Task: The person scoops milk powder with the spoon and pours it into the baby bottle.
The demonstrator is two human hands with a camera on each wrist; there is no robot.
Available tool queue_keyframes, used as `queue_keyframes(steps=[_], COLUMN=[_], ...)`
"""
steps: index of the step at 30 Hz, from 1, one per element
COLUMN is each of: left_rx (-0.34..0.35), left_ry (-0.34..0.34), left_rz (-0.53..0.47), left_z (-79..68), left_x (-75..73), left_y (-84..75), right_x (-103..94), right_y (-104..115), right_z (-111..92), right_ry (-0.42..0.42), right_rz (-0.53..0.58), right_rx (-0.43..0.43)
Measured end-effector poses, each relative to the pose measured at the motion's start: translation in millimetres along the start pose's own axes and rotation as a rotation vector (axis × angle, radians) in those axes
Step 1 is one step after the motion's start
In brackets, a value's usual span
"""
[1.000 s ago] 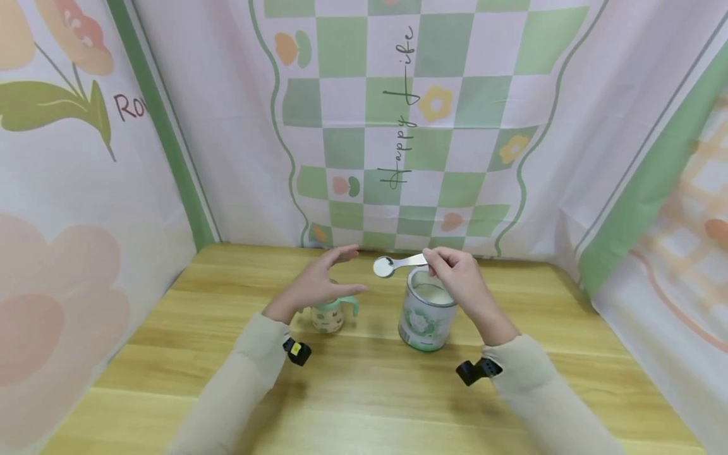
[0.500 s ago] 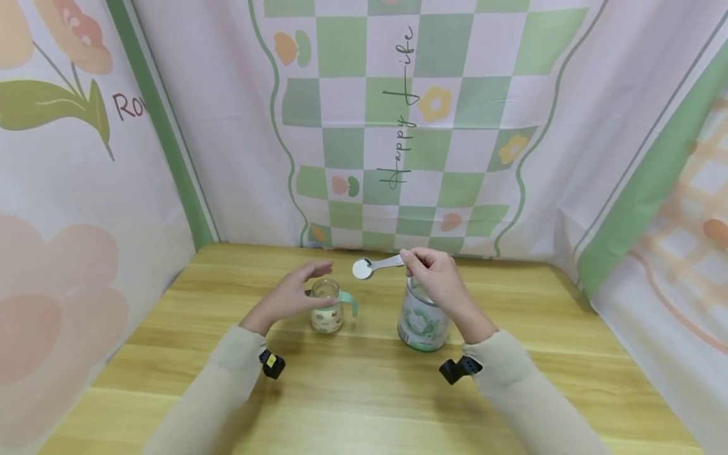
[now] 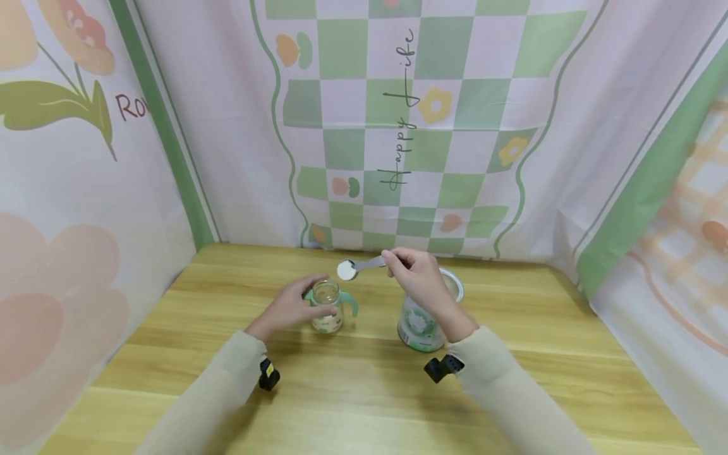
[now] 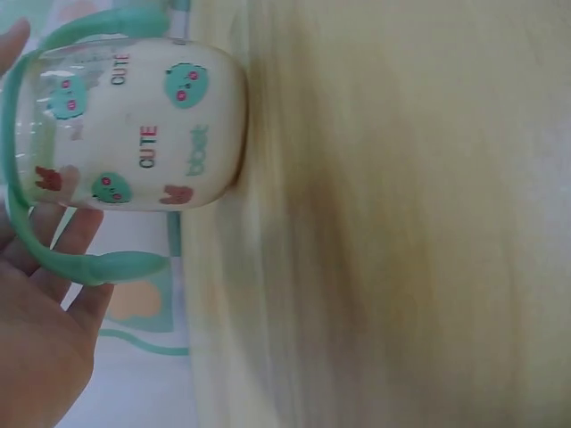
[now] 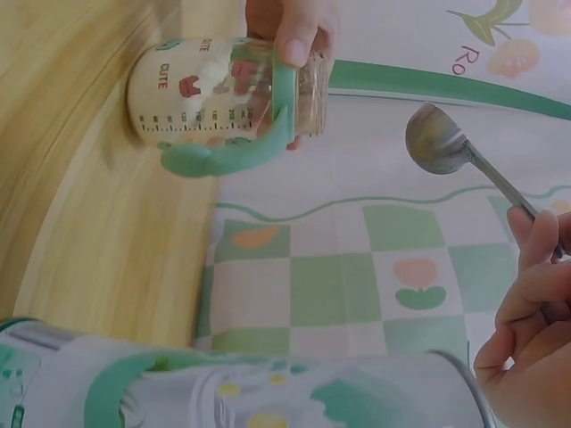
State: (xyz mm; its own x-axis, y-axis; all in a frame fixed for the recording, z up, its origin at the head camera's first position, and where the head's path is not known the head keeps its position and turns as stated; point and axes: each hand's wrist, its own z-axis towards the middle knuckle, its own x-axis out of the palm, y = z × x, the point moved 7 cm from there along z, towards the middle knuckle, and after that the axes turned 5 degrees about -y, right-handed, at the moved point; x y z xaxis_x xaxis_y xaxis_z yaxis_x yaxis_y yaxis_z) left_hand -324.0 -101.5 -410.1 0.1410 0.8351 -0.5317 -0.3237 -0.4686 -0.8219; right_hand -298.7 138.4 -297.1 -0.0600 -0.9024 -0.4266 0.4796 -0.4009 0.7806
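A clear baby bottle [image 3: 327, 323] with a green collar, two green handles and printed figures stands uncapped on the table, pale contents inside. My left hand [image 3: 286, 308] holds it at the collar, thumb on the near side and fingers behind, as the right wrist view of the bottle [image 5: 196, 94] also shows. Between thumb and fingers, my right hand [image 3: 418, 278] pinches the handle of a metal measuring spoon [image 3: 348, 270] heaped with white powder. The spoon's bowl hovers just above and right of the bottle's mouth. Below the right hand stands an open milk powder can [image 3: 419, 327], partly hidden by that hand.
The wooden table [image 3: 352, 398] ends at a patterned cloth backdrop [image 3: 392, 145]. More cloth hangs at the left and right sides. Black wrist cameras sit on both sleeves.
My right hand has carried the filled spoon leftward from the can toward the bottle. The left hand has moved left and down and closed round the bottle.
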Motion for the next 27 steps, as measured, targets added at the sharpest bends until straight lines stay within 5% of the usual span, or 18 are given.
queue_keyframes(steps=[18,27], left_rx=[-0.077,-0.094], left_ry=[0.010,0.018], left_rz=[-0.035,-0.050], left_z=[-4.2,-3.2], left_x=[4.3,6.1], left_y=[8.8,10.5], right_x=[34.9,48.1], right_y=[7.0,13.1], right_z=[2.0,-5.7], right_ry=[-0.030,-0.059], right_rz=[-0.085,-0.203], right_rx=[-0.110,-0.342])
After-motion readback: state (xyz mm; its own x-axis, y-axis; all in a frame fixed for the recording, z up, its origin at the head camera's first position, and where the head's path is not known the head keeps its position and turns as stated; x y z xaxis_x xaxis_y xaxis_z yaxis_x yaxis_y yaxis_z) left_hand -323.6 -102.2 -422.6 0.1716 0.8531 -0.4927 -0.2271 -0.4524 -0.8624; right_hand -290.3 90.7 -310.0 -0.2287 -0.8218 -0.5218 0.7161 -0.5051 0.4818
